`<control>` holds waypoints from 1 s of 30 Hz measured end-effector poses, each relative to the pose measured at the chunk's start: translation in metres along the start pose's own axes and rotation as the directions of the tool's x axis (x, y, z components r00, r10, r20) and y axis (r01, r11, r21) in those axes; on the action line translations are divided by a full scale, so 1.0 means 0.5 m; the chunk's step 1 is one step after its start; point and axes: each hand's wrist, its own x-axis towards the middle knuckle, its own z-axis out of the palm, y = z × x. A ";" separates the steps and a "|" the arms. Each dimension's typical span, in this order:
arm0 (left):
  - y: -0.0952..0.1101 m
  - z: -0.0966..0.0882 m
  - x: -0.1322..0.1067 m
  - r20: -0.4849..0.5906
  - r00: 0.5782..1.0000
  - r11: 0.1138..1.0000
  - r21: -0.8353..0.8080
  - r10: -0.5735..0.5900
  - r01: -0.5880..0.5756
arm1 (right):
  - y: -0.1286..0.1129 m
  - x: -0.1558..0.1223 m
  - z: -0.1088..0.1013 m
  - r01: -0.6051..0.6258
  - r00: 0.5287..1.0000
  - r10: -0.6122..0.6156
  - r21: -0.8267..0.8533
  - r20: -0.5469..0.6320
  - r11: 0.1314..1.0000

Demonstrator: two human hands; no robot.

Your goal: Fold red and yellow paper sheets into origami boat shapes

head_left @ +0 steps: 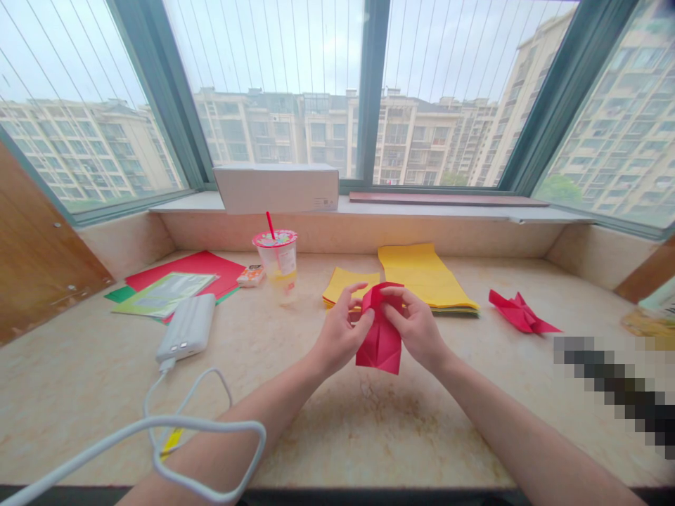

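Observation:
Both hands hold a folded sheet of red paper (380,344) above the middle of the stone counter. Creases run across its lower part, and its upper edge is bent over. My left hand (345,327) pinches the left side with the thumb on the front face. On the other side, my right hand (414,320) grips the upper right part between thumb and fingers. Some fingertips are hidden behind the paper. Off to the right lies a finished-looking red origami piece (521,313) with pointed ends.
Behind the hands lie a small yellow paper stack (348,282) and a larger one (422,270). A drink cup (278,263) with a straw, a small packet (251,275), red sheets (211,263) and a white power bank (187,327) are leftward. Its white cable (211,424) loops over my left forearm.

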 end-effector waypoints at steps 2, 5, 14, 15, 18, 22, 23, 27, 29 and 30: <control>-0.006 -0.002 0.000 0.007 1.000 0.997 0.077 -0.002 0.001 | 0.001 -0.001 0.001 0.010 1.000 -0.010 0.000 0.009 1.000; -0.015 -0.004 0.001 0.005 1.000 0.988 0.156 0.004 -0.004 | 0.000 -0.004 0.004 0.024 1.000 -0.024 -0.009 0.015 1.000; -0.007 -0.004 0.006 -0.071 0.997 0.996 0.089 0.018 -0.012 | -0.001 -0.002 0.004 0.047 0.999 -0.047 -0.051 -0.009 0.998; -0.006 -0.004 0.006 -0.055 0.998 0.997 0.070 0.018 -0.014 | 0.000 -0.001 0.004 0.052 0.998 -0.053 -0.045 -0.019 0.998; -0.001 -0.003 0.004 -0.002 1.000 0.999 0.039 0.030 -0.030 | -0.001 0.002 0.003 0.055 0.997 -0.054 0.012 -0.046 0.998; 0.005 -0.001 -0.001 0.031 0.999 0.997 0.070 0.013 -0.015 | -0.004 0.006 0.001 0.015 0.998 -0.009 0.088 -0.066 0.996; 0.006 0.000 -0.002 0.034 0.999 0.997 0.073 0.009 -0.011 | -0.005 0.006 0.000 0.005 0.997 0.003 0.102 -0.072 0.995; 0.012 -0.001 -0.005 0.051 0.998 0.999 0.037 0.026 -0.027 | -0.009 0.006 -0.001 0.000 0.997 0.012 0.144 -0.082 0.990; 0.014 -0.001 -0.007 0.069 0.997 1.000 -0.001 0.017 -0.017 | -0.012 0.006 -0.001 0.011 0.997 0.001 0.145 -0.078 0.989; 0.015 0.000 -0.008 0.081 0.997 1.000 -0.019 0.008 -0.006 | -0.013 0.005 -0.001 0.011 0.997 -0.001 0.140 -0.075 0.990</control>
